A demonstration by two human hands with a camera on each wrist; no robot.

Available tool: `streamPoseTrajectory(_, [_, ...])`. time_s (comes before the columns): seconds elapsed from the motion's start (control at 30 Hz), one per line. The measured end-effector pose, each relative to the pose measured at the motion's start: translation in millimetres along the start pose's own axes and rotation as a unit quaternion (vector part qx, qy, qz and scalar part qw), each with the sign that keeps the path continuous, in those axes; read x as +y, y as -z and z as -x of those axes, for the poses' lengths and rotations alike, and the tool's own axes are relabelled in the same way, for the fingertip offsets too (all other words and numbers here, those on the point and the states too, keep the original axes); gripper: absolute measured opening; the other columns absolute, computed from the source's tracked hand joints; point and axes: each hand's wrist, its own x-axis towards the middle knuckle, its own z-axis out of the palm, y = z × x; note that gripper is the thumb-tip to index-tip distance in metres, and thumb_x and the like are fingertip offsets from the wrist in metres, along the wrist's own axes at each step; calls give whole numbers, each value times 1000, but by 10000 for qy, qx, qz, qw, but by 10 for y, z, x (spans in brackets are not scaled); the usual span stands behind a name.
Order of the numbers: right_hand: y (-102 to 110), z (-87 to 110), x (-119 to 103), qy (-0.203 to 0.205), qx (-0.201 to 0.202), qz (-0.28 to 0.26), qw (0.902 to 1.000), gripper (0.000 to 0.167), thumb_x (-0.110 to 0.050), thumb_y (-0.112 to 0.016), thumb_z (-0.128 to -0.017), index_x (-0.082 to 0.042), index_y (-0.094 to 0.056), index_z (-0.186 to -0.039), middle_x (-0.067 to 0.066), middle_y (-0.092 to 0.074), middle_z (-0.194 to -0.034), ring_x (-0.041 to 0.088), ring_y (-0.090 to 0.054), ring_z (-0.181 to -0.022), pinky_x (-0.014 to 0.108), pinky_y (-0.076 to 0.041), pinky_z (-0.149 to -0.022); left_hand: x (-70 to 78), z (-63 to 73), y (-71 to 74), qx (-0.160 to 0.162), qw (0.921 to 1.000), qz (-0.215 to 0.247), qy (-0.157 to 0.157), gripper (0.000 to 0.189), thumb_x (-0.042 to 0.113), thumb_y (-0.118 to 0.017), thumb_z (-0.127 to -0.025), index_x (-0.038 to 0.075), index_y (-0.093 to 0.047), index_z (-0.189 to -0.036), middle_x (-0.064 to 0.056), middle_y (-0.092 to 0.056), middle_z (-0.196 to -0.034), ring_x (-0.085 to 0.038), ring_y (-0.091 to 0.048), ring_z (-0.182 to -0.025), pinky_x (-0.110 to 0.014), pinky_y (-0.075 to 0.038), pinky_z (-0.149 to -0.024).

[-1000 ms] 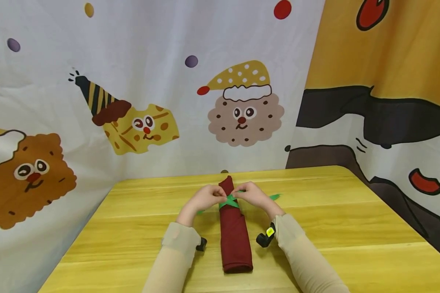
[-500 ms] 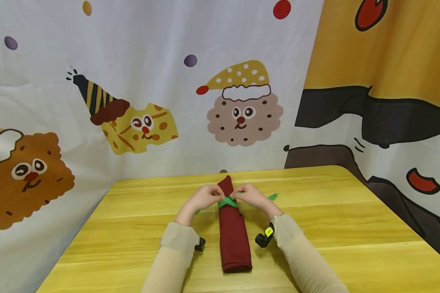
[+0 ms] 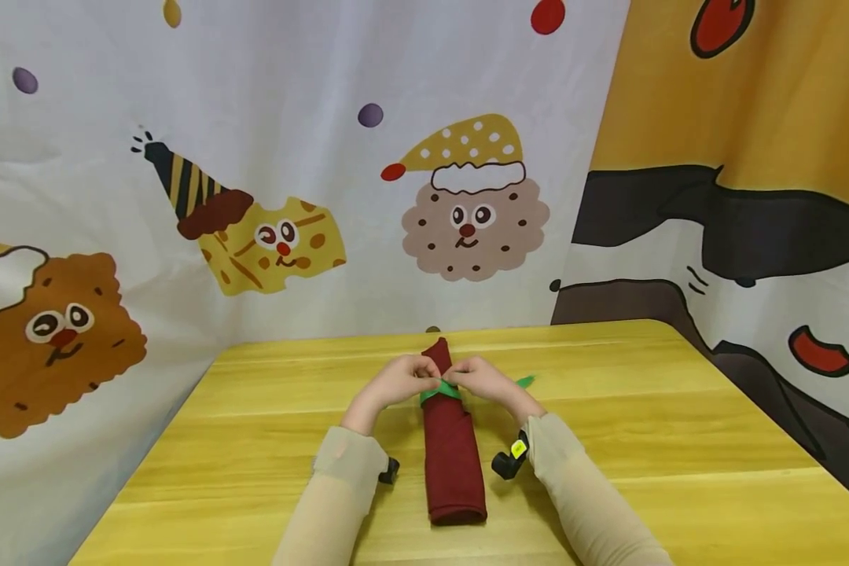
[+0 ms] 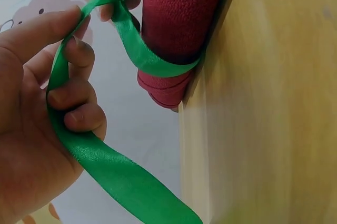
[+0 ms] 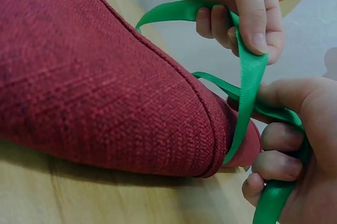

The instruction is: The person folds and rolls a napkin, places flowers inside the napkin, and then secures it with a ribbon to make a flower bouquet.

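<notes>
A dark red cloth napkin (image 3: 455,464), rolled into a long bundle, lies lengthwise on the table. Round its upper part passes a green satin ribbon (image 4: 152,63), its two ends crossing above the cloth. My left hand (image 3: 398,381) pinches one end between thumb and forefinger; in the left wrist view that length runs through the curled fingers (image 4: 79,95) and trails below. The other end is gripped by my right hand (image 5: 310,139), with the ribbon lying under its curled fingers. Both hands meet close over the bundle, so the crossing is partly hidden in the head view.
The yellow wooden table (image 3: 644,440) extends on both sides of the bundle. Behind it hangs a white curtain (image 3: 290,94) printed with cartoon food. Each wrist wears a small black camera, such as the right one (image 3: 509,462).
The left hand has shifted slightly right towards the right hand, and the ribbon between them has lifted a little. The rolled napkin stays in place.
</notes>
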Motion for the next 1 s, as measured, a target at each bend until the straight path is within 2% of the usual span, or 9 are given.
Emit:
streamPoseTrajectory(0.1, [-1, 15, 24, -48, 32, -32, 10000, 27, -20, -50, -102, -10, -73, -90, -4, -34, -56, 12, -24, -47, 27, -29, -51, 3, -20, -29, -23, 10000, 11, -65, 7, 16, -63, -96, 11, -68, -95, 0, -60, -84, -16, -51, -73, -31, -43, -65])
streamPoseTrajectory(0.2, [-6, 26, 31, -131, 14, -40, 9999, 29, -20, -50, -102, -7, -71, -87, -3, -34, -56, 12, -25, -48, 27, -29, -51, -13, -31, -46, -23, 10000, 14, -1, 7, 15, -62, -96, 11, -67, -95, -1, -60, -83, -16, -52, -72, -31, -44, -64])
streamPoseTrajectory(0.3, [-8, 34, 36, -205, -46, -119, 9997, 33, -24, -50, -102, -4, -68, -85, -3, -33, -54, 12, -25, -46, 27, -28, -49, -36, -33, -48, 76, 9998, -24, 204, 8, 16, -62, -96, 10, -67, -93, -1, -60, -83, -16, -53, -74, -31, -45, -66])
streamPoseTrajectory(0.43, [-9, 39, 30, -160, -114, -200, 9996, 28, -30, -55, -100, -8, -73, -95, -4, -32, -52, 11, -25, -45, 27, -28, -47, -66, -36, -38, 247, 9985, -137, 465, 9, 17, -62, -96, 11, -68, -91, 1, -61, -83, -15, -54, -76, -32, -45, -70])
streamPoseTrajectory(0.53, [-9, 37, 29, -29, -138, -208, 9997, 21, -26, -61, -97, -11, -75, -102, -5, -34, -52, 11, -25, -45, 26, -28, -47, -77, -32, -31, 297, 9978, -175, 560, 9, 17, -63, -95, 11, -69, -90, 1, -61, -82, -16, -53, -76, -33, -45, -70])
streamPoseTrajectory(0.63, [-3, 36, 32, 38, -131, -180, 9997, 18, -23, -63, -95, -10, -75, -101, -1, -40, -55, 10, -26, -45, 26, -29, -48, -94, -29, -31, 292, 9976, -244, 582, 9, 18, -65, -94, 11, -69, -89, 0, -60, -83, -17, -53, -75, -33, -45, -67])
streamPoseTrajectory(0.83, [44, 49, 60, 108, -125, -247, 9996, 22, -25, -61, -96, -11, -75, -104, 4, -63, -79, 9, -34, -51, 25, -34, -52, -149, -45, -49, 96, 9970, -329, 699, 12, 21, -67, -93, 14, -71, -101, -1, -60, -88, -18, -52, -74, -33, -45, -64])
streamPoseTrajectory(0.93, [87, 58, 70, 69, -159, -256, 9995, 23, -26, -60, -97, -11, -76, -104, 1, -62, -74, 8, -31, -47, 24, -32, -48, -159, -51, -57, 12, 9967, -324, 739, 15, 20, -67, -93, 14, -72, -106, -2, -62, -93, -18, -52, -76, -33, -45, -66])
streamPoseTrajectory(1.0, [115, 62, 76, 18, -204, -217, 9996, 22, -25, -60, -97, -12, -76, -102, -1, -52, -62, 8, -25, -43, 24, -28, -44, -157, -51, -61, -37, 9965, -327, 769, 16, 20, -66, -93, 15, -72, -107, -3, -63, -98, -18, -52, -78, -34, -45, -67])
